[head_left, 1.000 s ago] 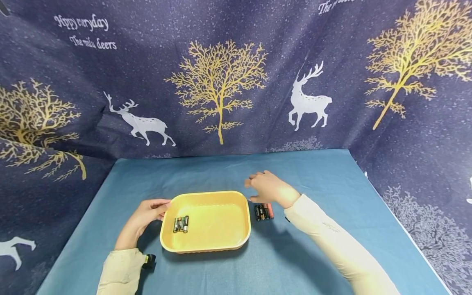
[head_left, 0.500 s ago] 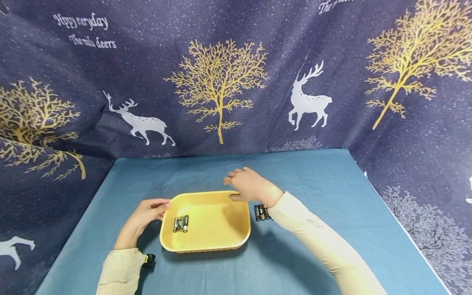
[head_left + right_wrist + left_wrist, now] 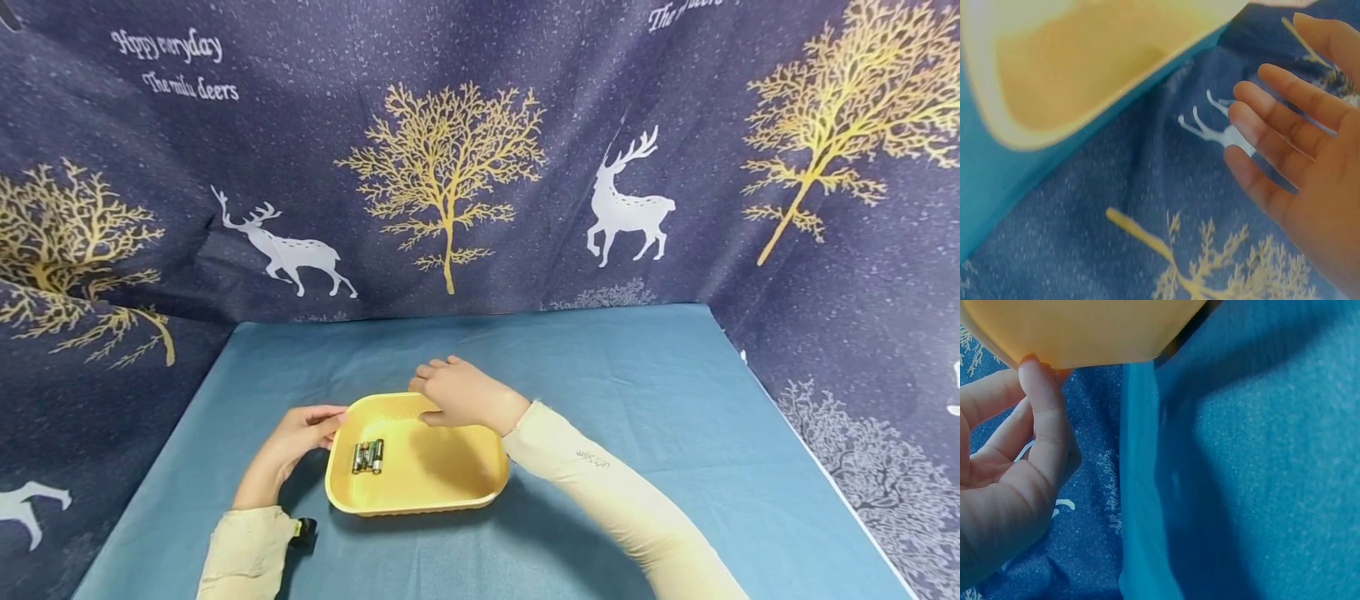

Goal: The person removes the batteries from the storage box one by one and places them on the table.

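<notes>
A yellow plastic basin (image 3: 420, 492) stands on the blue cloth. Several small batteries (image 3: 367, 457) lie side by side in the left part of it. My left hand (image 3: 300, 435) pinches the basin's left edge between thumb and fingers; the left wrist view shows the thumb (image 3: 1041, 400) against the yellow wall (image 3: 1104, 331). Over the basin's back right rim hovers my right hand (image 3: 465, 396). Its fingers (image 3: 1285, 119) are spread and slightly bent in the right wrist view, with nothing in the palm.
My right sleeve (image 3: 592, 483) crosses the spot right of the basin and hides what lies there. A small black device (image 3: 303, 532) is at the left cuff. Behind the blue cloth (image 3: 637, 367) hangs a dark curtain (image 3: 510, 250) with deer and trees.
My right hand has moved left, from above the batteries beside the basin to over its back rim. The sleeve now covers those batteries. My left hand and the basin have stayed put.
</notes>
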{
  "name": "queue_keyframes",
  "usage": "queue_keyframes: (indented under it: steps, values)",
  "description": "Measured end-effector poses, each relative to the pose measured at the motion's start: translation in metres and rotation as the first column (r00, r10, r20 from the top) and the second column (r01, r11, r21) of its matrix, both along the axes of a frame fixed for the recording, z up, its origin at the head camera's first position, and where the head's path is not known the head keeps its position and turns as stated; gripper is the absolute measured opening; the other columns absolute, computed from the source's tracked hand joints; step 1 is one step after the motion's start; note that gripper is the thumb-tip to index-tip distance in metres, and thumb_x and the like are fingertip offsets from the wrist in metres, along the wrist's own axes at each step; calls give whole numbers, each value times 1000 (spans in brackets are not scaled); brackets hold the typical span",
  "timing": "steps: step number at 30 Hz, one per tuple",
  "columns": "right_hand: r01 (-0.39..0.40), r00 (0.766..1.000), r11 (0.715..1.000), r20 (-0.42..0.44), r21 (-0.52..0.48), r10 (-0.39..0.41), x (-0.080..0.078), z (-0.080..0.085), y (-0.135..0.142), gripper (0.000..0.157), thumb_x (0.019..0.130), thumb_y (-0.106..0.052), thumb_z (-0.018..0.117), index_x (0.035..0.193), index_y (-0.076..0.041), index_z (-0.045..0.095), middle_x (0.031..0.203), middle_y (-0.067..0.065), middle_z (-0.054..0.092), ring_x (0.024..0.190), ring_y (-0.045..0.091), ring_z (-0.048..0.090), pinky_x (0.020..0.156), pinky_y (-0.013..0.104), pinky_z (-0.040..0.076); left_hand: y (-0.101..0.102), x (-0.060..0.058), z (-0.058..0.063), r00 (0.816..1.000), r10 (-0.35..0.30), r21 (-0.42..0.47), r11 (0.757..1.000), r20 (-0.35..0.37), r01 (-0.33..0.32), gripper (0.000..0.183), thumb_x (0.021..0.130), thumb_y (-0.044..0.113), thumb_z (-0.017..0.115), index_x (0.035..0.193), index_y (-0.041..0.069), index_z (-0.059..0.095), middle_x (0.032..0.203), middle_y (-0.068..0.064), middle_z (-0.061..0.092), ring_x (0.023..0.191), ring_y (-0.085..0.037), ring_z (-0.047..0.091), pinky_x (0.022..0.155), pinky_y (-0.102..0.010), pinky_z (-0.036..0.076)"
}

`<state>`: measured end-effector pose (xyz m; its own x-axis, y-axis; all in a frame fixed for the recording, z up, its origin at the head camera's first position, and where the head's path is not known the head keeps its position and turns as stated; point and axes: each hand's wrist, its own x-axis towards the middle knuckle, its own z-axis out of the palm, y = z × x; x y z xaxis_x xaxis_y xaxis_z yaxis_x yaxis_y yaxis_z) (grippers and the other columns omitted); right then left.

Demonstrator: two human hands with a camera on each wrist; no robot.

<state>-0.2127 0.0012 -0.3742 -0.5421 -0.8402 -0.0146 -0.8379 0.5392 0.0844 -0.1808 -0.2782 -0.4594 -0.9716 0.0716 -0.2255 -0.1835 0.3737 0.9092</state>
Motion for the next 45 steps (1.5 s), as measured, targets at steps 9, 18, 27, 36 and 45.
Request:
queue_keyframes:
  steps: [9,18,27,36,45]
  values:
    - [-5,1000,997,18,77,4,4,-18,-34,47,92,-44,62,131,-18,58,122,-3,59,112,15,54,95,34,44,1,0,0,1000,5,-5,1000,-3,-5,43,96,17,60,126,-13,55,97,-12,70,72,-15,65,66,-31,56]
    - [-1,997,991,74,132,-9,8,-44,-69,45,88,-50,64,122,-19,61,112,-5,63,104,12,58,95,32,46,-1,0,0,1000,4,-5,1000,0,-4,43,96,18,60,126,-13,56,99,-13,70,73,-16,65,66,-32,56]
    - [13,997,975,73,221,-29,9,-65,-87,51,84,-58,64,118,-21,61,95,-7,64,84,8,58,81,21,47,-1,-1,-2,1000,3,11,1000,7,-3,44,96,18,61,126,-13,55,98,-11,71,72,-15,65,66,-31,56]
    - [74,989,961,106,266,-106,10,-71,-93,54,80,-65,65,115,-23,62,89,-9,60,81,6,55,80,22,44,-2,-1,-1,1000,-2,9,1000,22,2,46,96,20,61,128,-13,54,100,-11,70,73,-16,65,67,-32,56]
    - [116,986,964,92,240,-142,12,-79,-99,56,75,-68,68,109,-23,63,94,-10,62,86,8,57,82,25,45,1,1,1,1000,8,-4,1000,11,-8,43,97,18,60,126,-13,55,100,-13,70,73,-16,65,66,-32,56]
